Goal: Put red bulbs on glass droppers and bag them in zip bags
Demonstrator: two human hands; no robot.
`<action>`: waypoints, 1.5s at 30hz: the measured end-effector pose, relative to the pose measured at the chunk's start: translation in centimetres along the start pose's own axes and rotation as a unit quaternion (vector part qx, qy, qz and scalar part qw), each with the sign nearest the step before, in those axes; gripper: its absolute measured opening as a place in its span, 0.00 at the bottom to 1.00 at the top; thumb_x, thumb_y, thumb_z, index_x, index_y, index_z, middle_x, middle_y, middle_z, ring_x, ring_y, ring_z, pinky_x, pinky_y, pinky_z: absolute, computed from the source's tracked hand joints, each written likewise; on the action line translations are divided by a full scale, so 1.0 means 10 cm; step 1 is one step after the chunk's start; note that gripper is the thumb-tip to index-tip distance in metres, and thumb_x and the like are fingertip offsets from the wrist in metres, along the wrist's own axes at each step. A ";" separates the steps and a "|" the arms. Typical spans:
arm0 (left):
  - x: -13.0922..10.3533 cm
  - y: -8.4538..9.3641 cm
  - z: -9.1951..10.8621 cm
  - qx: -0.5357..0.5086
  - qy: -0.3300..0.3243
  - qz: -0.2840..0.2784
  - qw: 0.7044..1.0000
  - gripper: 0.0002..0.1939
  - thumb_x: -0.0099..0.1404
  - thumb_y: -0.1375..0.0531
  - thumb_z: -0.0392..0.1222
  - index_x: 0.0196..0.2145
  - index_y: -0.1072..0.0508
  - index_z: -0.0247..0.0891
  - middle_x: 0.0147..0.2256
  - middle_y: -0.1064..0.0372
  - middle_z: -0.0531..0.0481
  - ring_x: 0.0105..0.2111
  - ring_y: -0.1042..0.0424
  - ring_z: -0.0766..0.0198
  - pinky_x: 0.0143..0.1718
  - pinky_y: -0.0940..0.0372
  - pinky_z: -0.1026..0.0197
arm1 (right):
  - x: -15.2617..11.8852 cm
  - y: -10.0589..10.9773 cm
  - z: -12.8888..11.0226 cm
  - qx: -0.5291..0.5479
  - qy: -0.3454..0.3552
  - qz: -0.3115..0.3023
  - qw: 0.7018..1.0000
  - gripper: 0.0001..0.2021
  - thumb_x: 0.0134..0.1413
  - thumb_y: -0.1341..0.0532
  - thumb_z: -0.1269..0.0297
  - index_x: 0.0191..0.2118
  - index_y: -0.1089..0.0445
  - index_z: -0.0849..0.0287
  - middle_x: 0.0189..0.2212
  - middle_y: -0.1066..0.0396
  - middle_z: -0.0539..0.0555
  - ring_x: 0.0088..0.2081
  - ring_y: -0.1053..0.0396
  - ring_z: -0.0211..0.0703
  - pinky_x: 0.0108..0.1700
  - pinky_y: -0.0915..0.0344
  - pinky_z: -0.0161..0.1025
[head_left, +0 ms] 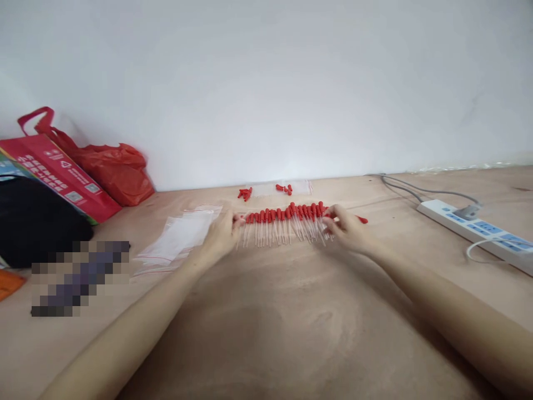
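A row of glass droppers with red rubber bulbs (272, 215) lies side by side on the wooden table, bulbs toward the wall and clear tips toward me. At the row's left end, my left hand (225, 230) is closed, its fingertips pinching a dropper by the bulb. My right hand (345, 228) has its fingers curled around a dropper at the right end; part of that dropper is hidden. Just right of this hand, a red bulb (362, 220) sticks out. Behind the row are two small piles of loose red bulbs (245, 193), one partly on a clear plastic bag (264, 188).
Clear zip bags (179, 236) lie flat to the left. Farther left are a red plastic bag (120, 172), a red printed bag (62, 172), a black bag (37, 222) and a blurred-out dark object (83, 278). A white power strip (478, 230) with cables lies right. A wall (266, 94) rises behind.
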State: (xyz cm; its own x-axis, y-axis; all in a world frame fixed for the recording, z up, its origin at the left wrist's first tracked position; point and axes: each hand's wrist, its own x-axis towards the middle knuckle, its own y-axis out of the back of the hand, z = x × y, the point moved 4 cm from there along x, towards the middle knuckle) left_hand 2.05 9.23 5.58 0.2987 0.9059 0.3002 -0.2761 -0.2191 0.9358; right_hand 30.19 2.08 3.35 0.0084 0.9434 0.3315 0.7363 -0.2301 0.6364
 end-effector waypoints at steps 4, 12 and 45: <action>-0.34 -0.14 0.45 -0.162 -0.228 0.038 0.959 0.10 0.64 0.52 0.43 0.30 0.36 0.36 0.27 0.33 0.50 0.29 0.34 0.63 0.34 0.40 0.62 | -0.20 -0.37 -0.21 0.042 0.110 -0.023 0.993 0.06 0.54 0.48 0.62 0.33 0.41 0.59 0.24 0.35 0.50 0.25 0.36 0.36 0.28 0.38 0.35; -0.55 -0.29 0.57 -0.214 -0.296 0.076 0.928 0.10 0.66 0.53 0.37 0.37 0.33 0.37 0.32 0.29 0.49 0.33 0.31 0.64 0.37 0.41 0.60 | -0.41 -0.53 -0.37 0.089 0.161 -0.001 0.983 0.09 0.52 0.44 0.61 0.37 0.33 0.59 0.28 0.29 0.53 0.29 0.32 0.37 0.31 0.35 0.34; -0.62 -0.31 0.63 -0.164 -0.346 0.078 0.920 0.11 0.63 0.50 0.34 0.36 0.29 0.40 0.31 0.25 0.51 0.28 0.28 0.67 0.36 0.48 0.59 | -0.43 -0.59 -0.49 0.056 0.274 -0.013 0.960 0.07 0.55 0.46 0.63 0.33 0.33 0.59 0.25 0.32 0.53 0.26 0.36 0.36 0.28 0.38 0.34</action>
State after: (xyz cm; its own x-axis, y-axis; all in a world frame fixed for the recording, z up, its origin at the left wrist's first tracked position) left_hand 6.80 2.03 1.96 0.7109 0.3996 0.5788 -0.5926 -0.1030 0.7989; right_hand 22.53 -1.81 1.56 -0.3451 0.6743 0.6529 0.8002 -0.1522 0.5801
